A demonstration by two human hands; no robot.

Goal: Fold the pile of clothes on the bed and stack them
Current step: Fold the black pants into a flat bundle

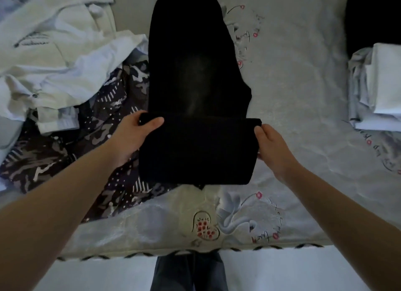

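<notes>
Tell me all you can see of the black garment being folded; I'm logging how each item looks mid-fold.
The black garment is plain, dark, soft-looking cloth, lying lengthwise on the pale printed bedsheet. Its near end is folded over into a thick band. The left hand grips that band's left edge; the right hand holds the right edge. Its left side overlaps the patterned clothes.

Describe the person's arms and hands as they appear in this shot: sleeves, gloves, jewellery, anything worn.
Both forearms are bare up to the frame edges, with no sleeves in view. The left hand and the right hand wear no gloves, and no rings, watch or bracelets show. No markings are visible. Fingernails look short and unpainted, though the picture is soft.
</notes>
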